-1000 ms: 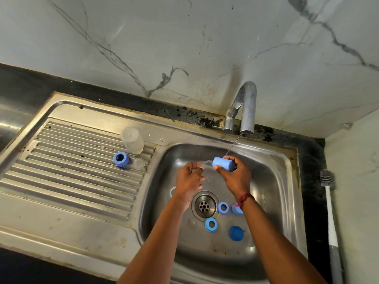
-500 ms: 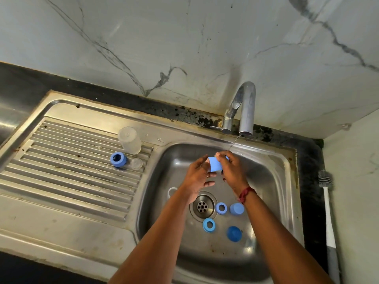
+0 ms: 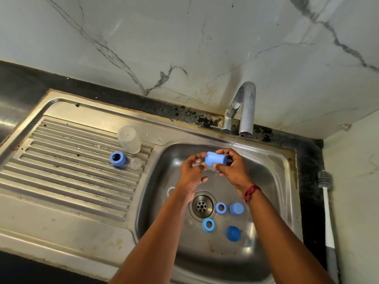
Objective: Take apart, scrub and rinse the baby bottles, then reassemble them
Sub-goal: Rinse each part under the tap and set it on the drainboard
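Note:
Over the sink basin (image 3: pixel 272 177), my right hand (image 3: pixel 232 170) grips a light blue bottle cap (image 3: pixel 216 158) lying sideways under a thin stream of water from the tap (image 3: pixel 245 111). My left hand (image 3: pixel 191 173) touches the cap's left end with its fingertips. On the basin floor lie two blue rings (image 3: pixel 220 208) (image 3: pixel 208 224), another light blue cap (image 3: pixel 236 208) and a darker blue dome cap (image 3: pixel 233 233). On the drainboard stand an upturned clear bottle (image 3: pixel 129 139), a blue ring (image 3: pixel 117 158) and a clear teat (image 3: pixel 136 163).
The drain (image 3: pixel 202 206) sits in the basin's middle, below my hands. A white bottle brush (image 3: pixel 327 212) lies along the dark counter at the right. The ribbed drainboard (image 3: pixel 61 171) stretches left. A marble wall rises behind the tap.
The cap has been turned in my hands under the water: my left hand closed in on its left end, and both hands rose slightly toward the tap.

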Demonstrator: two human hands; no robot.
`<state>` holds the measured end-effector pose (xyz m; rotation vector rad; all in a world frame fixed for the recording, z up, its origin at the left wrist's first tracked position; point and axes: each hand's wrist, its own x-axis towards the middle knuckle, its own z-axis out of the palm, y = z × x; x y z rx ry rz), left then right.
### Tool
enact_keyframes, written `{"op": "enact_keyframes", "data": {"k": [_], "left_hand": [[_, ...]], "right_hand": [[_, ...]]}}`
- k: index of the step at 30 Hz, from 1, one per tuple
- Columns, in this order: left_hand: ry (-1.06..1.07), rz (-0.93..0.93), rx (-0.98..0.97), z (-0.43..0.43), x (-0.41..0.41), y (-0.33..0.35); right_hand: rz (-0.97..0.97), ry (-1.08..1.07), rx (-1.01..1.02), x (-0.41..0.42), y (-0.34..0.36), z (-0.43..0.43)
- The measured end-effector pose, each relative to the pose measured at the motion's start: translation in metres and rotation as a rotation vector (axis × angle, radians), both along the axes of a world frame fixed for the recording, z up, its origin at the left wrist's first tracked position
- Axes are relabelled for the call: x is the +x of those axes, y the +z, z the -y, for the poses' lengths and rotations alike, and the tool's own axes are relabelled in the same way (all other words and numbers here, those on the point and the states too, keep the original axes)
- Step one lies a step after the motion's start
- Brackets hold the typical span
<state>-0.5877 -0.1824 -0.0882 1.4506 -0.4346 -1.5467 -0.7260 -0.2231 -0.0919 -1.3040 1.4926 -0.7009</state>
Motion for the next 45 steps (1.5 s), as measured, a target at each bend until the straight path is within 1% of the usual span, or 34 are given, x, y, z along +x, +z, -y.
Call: {"op": "enact_keyframes", "data": {"k": [2, 5, 9, 12, 16, 20, 21, 24, 26, 29, 32, 35, 36, 40, 43, 44, 45], "left_hand": [[0.034, 0.058, 0.012, 0.001, -0.001, -0.001], [0.038, 0.117, 0.049, -0.002, -0.002, -0.003], [0.025, 0.101, 0.081, -0.01, -0.002, -0.003], [0.012, 0.084, 0.1, -0.016, -0.001, -0.004], [0.019, 0.072, 0.101, -0.021, 0.0, -0.002], [0.034, 0.065, 0.102, -0.026, 0.0, -0.001], [0.038, 0.062, 0.103, -0.028, -0.001, -0.001], [0.045, 0.067, 0.114, -0.032, 0.0, -0.001], [0.045, 0.076, 0.125, -0.034, 0.0, -0.001], [0.059, 0.077, 0.124, -0.035, 0.003, -0.002], [0.07, 0.073, 0.116, -0.032, 0.005, -0.001], [0.082, 0.062, 0.102, -0.03, 0.006, 0.002], [0.085, 0.067, 0.096, -0.03, 0.006, 0.003], [0.086, 0.088, 0.083, -0.028, 0.007, 0.006], [0.081, 0.096, 0.083, -0.029, 0.008, 0.007], [0.078, 0.098, 0.082, -0.029, 0.008, 0.007], [0.076, 0.099, 0.078, -0.03, 0.008, 0.007]], "right_hand": [[-0.087, 0.004, -0.101, -0.007, 0.0, -0.001], [-0.152, -0.011, -0.14, -0.008, 0.003, -0.003], [-0.229, -0.089, -0.192, -0.006, 0.008, -0.006], [-0.283, -0.058, -0.209, -0.003, 0.003, -0.01], [-0.42, -0.064, -0.308, -0.004, 0.001, -0.013], [-0.557, 0.032, -0.349, -0.002, 0.002, -0.015], [-0.557, 0.053, -0.344, 0.0, 0.001, -0.015], [-0.431, 0.088, -0.306, 0.007, 0.002, -0.011], [-0.418, 0.085, -0.312, 0.008, 0.0, -0.011], [-0.391, -0.001, -0.322, 0.009, -0.001, -0.015], [-0.355, 0.02, -0.337, 0.013, 0.004, -0.018], [-0.338, -0.171, -0.333, 0.01, 0.005, -0.014], [-0.337, -0.2, -0.312, 0.009, 0.004, -0.015], [-0.294, -0.101, -0.264, 0.01, 0.0, -0.019], [-0.297, -0.242, -0.275, 0.009, -0.002, -0.016], [-0.31, -0.261, -0.26, 0.008, -0.002, -0.017], [-0.315, -0.231, -0.244, 0.009, -0.003, -0.019]]}}
